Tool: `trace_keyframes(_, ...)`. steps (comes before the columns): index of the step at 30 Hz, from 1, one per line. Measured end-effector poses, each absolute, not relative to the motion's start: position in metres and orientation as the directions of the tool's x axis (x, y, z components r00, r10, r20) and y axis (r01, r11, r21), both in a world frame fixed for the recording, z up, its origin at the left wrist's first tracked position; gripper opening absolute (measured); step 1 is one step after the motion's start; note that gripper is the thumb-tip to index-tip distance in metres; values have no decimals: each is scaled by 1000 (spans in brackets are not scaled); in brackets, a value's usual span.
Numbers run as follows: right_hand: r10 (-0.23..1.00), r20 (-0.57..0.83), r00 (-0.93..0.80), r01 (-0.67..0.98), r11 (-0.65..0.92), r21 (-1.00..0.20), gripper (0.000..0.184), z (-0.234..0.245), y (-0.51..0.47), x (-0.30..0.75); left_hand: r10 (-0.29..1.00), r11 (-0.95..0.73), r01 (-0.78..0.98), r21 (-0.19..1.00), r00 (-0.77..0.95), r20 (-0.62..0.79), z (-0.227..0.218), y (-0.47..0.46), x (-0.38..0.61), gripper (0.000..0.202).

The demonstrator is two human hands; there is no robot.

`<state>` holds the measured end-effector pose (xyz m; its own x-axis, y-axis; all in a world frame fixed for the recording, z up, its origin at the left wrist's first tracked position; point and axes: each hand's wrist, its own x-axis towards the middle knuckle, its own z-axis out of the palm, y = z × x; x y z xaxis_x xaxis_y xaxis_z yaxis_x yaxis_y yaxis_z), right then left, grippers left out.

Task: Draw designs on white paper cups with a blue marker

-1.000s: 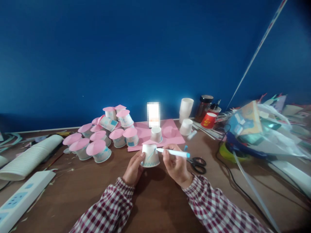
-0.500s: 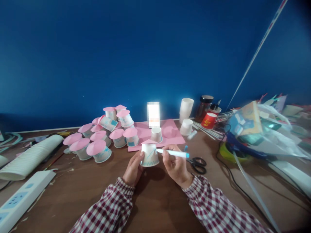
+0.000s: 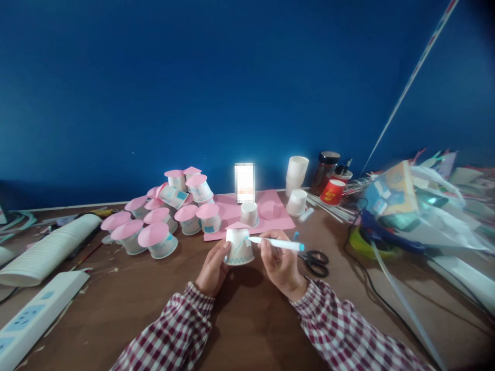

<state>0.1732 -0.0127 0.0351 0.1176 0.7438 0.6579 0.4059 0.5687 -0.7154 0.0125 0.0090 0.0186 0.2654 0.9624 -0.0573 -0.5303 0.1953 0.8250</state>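
Observation:
My left hand grips a white paper cup by its left side. The cup is upside down, with a blue zigzag along its rim and blue lines on its wall. In my right hand is a blue marker, its tip at the right side of the cup. Behind the held cup, a pink paper cone shows at its top. Another upturned paper cup stands just beyond, on a pink paper sheet.
Several cups with pink cone tops cluster at left. Scissors lie beside my right hand. At right are a cup stack, a red cup and a plastic bag. A power strip lies at front left.
The marker has shifted slightly to the right, and the blue line on the cup wall looks a little different. My left hand holds the cup in nearly the same place.

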Motion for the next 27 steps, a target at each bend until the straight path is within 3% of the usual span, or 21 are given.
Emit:
trace_keyframes(4,744,653,143,411,556,-723,5,35,-13,173,960,231,-557,798,264,-94,18,10,12,38)
trace_keyframes(15,670,742,0,499,643,-581,7,38,-19,169,956,250,-551,796,273,-112,23,8,15,44)
trace_keyframes(27,655,755,-27,502,662,-556,8,37,-19,165,970,173,-546,819,239,-45,25,7,16,36)
